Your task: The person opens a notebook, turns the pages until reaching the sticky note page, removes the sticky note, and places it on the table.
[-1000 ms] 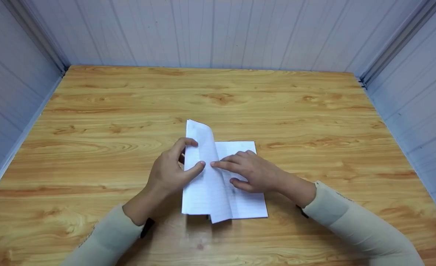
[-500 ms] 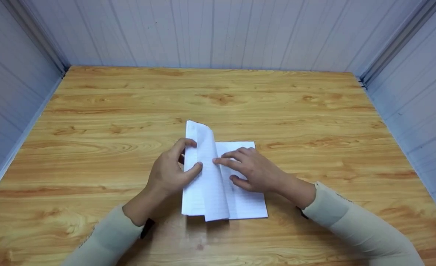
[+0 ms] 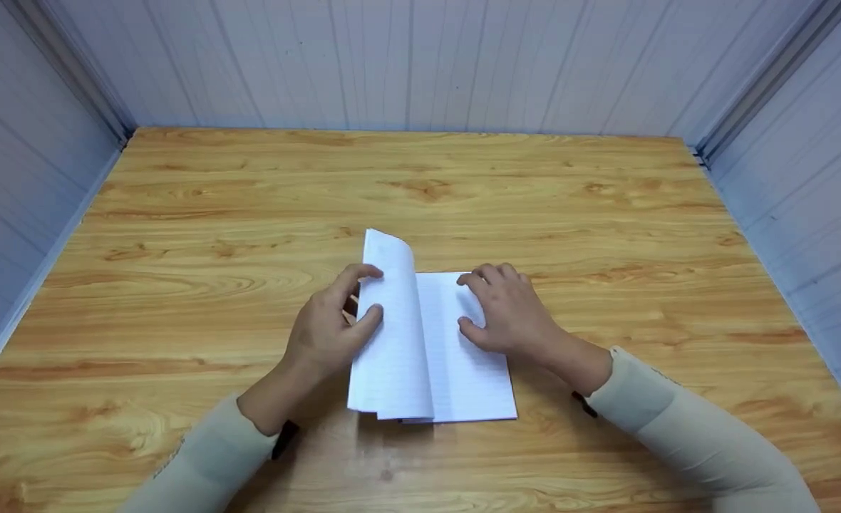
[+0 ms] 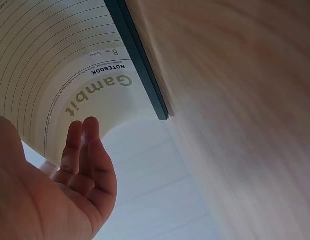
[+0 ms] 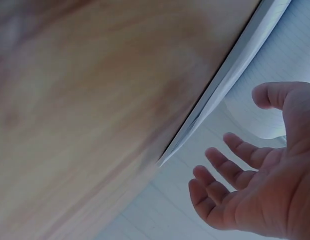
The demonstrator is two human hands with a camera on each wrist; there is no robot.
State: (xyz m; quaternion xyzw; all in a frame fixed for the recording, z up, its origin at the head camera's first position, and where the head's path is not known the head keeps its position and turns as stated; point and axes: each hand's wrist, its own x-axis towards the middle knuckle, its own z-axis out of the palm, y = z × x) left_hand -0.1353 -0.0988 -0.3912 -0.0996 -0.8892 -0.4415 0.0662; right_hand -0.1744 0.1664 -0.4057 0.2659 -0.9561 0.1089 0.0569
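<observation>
A lined notebook (image 3: pixel 474 388) lies spread on the table, its left part lifted and its white pages (image 3: pixel 399 356) curving over. My left hand (image 3: pixel 328 324) grips that raised part, thumb on the page side and fingers round the outer edge. In the left wrist view the cover (image 4: pixel 90 85) reads "Gambit" and "NOTEBOOK", with several fingers against or near it. Over the flat right page is my right hand (image 3: pixel 509 310), its fingers spread and loosely bent with nothing between them. The right wrist view shows those fingers (image 5: pixel 239 145) apart beside the notebook's edge.
The notebook is on a wood-grain table (image 3: pixel 420 192). Pale panelled walls rise behind the table (image 3: pixel 406 64) and along both sides. A dark strap piece (image 3: pixel 285 439) shows under the left sleeve cuff.
The loose curved page has swung left onto the raised pages. My right hand has let off that page and shifted right and slightly up. The left hand keeps its grip almost in place.
</observation>
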